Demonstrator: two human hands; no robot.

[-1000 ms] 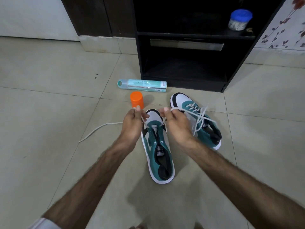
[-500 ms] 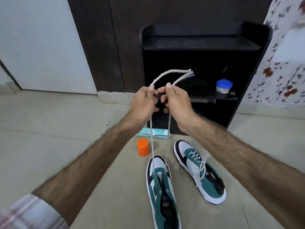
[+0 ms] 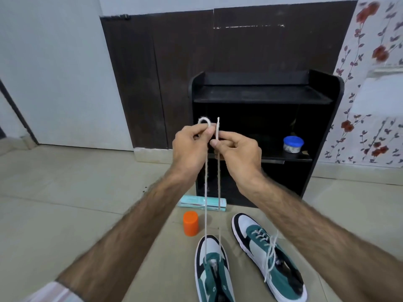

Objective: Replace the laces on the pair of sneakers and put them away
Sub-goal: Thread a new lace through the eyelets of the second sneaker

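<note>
Two teal, white and black sneakers lie on the floor. The left sneaker [image 3: 214, 272] has a white lace [image 3: 206, 192] through its front eyelets only, and both halves run straight up to my hands. My left hand [image 3: 192, 144] pinches one end, which curls into a small loop above the fingers. My right hand [image 3: 236, 149] pinches the other end, its tip pointing straight up. The two hands are raised close together in front of the black shelf. The right sneaker [image 3: 269, 256] is fully laced, with loose ends hanging.
A black shelf unit [image 3: 263, 94] stands against a dark wall panel; a blue-lidded jar [image 3: 292, 144] sits on its middle shelf. An orange cap [image 3: 191, 223] and a teal tube [image 3: 192, 202] lie on the tiled floor before it.
Both hands rose from the left sneaker's toe to chest height, pulling the lace taut upward. The ends, bent sideways half a second ago, now stand upright, with a loop at my left hand.
</note>
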